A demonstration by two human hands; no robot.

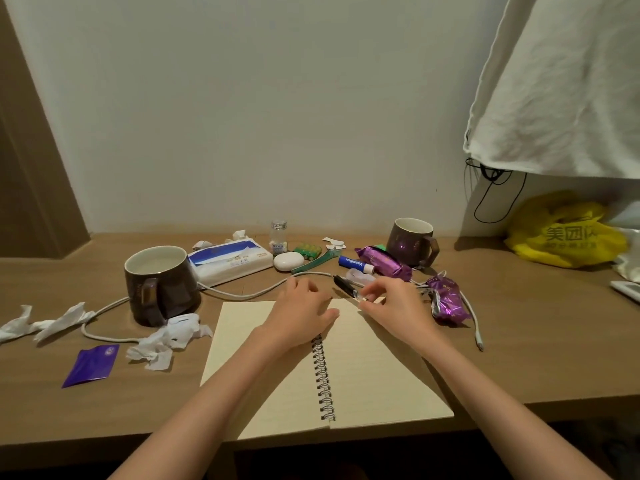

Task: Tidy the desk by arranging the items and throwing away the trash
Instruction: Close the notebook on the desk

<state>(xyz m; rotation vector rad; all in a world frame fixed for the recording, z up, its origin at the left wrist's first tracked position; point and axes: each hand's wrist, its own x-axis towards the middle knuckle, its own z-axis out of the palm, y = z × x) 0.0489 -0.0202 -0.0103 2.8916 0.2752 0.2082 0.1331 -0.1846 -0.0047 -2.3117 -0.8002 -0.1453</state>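
An open spiral notebook (377, 372) lies on the wooden desk (519, 341) in front of me. My left hand (299, 315) rests flat on the notebook's top middle, fingers loosely curled, holding nothing. My right hand (391, 303) pinches the end of a black pen (344, 285) at the notebook's upper right corner. Crumpled white tissues (166, 339) lie left of the notebook, more tissue scraps (41, 322) at the far left. A purple foil sachet (90, 365) sits near the front left. Purple snack wrappers (446, 299) lie to the right.
Two dark mugs (159, 285) (412, 241), a tissue pack (230, 261), a white cable (242, 293), a small bottle (278, 237), a white case (288, 261), green batteries (308, 251), a Vaseline lip balm (355, 264) and a yellow plastic bag (564, 233) crowd the back. A white cloth (561, 91) hangs at upper right.
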